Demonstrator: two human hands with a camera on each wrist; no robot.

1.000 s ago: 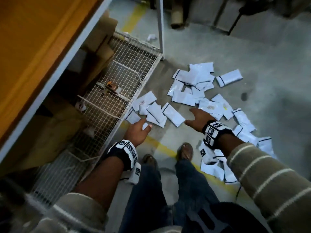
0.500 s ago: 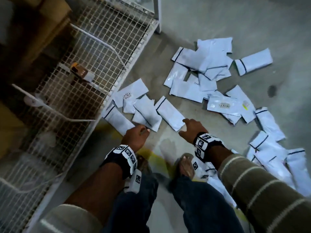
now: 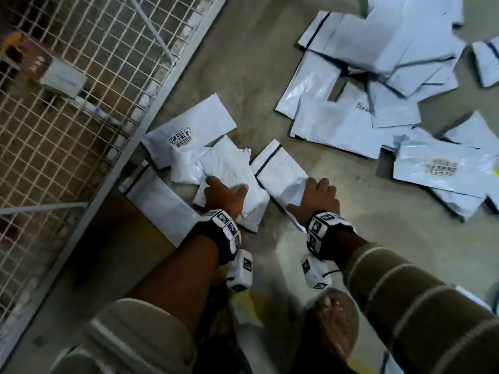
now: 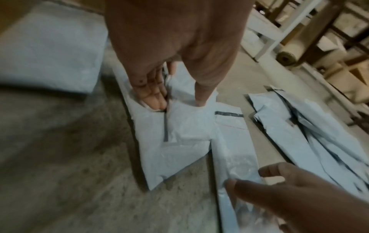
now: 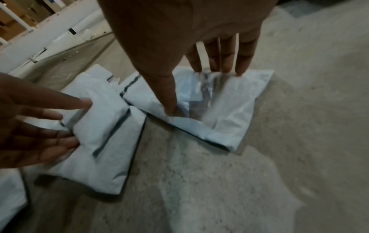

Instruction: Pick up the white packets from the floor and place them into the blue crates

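Since a second ago both hands are being brought lower and closer onto the near packets. The left hand (image 3: pixel 225 195) is being pressed onto a crumpled packet (image 3: pixel 229 168), its grip pinching a fold between thumb and fingers; the right hand (image 3: pixel 318 197) is being laid on a black-striped packet (image 3: pixel 280 171), fingers spread, thumb tucking its edge. Nothing is being lifted yet. Many white packets (image 3: pixel 378 76) are lying across the floor (image 3: pixel 243 63) beside a wire-mesh rack (image 3: pixel 81 76); no blue crates are being shown.
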